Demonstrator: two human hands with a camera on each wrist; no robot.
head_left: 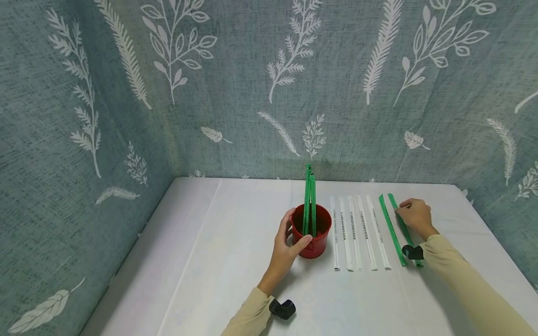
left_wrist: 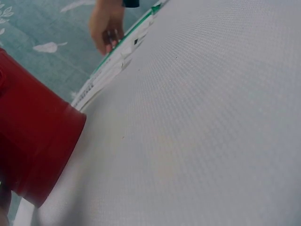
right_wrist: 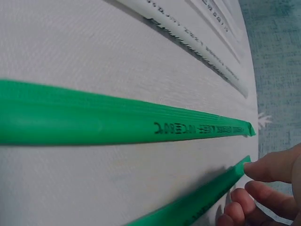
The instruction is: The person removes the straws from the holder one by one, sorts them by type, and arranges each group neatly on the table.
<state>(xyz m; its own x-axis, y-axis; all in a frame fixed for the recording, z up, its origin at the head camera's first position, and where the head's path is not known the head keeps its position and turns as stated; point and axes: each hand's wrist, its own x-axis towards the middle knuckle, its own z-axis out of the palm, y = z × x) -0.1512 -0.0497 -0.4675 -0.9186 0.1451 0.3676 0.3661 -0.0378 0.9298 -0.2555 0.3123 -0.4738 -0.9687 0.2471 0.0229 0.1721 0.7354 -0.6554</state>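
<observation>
Two green wrapped straws lie side by side on the right of the frame, and the outer green straw [right_wrist: 202, 200] is the one being dealt with. The person's right hand [head_left: 415, 217] is bent over its far end; in the right wrist view the thumb and forefinger come together on that tip, the other fingers curled in behind. How firm that pinch is, I can't fairly tell from where I stand. The inner green straw [head_left: 392, 230] lies just beside it, untouched.

Left of that pair, five white wrapped straws [head_left: 355, 233] lie in a row, lettering up. Next, right of the frame's centre, stands a red cup [head_left: 315, 249] with green straws [head_left: 313, 205] upright in it. The person's left hand [head_left: 283, 252] is clasped around its left side, thumb at the near rim and fingers round the back.

To my eye, the step in hand is picking up that outer straw while the cup is held steady. Such a move calls for a secure pinch and a lift clear of the inner straw.

All of it rests on a white-covered table [head_left: 227, 242], with a leaf-patterned cloth [head_left: 235, 60] hanging behind, across the top of the frame.
</observation>
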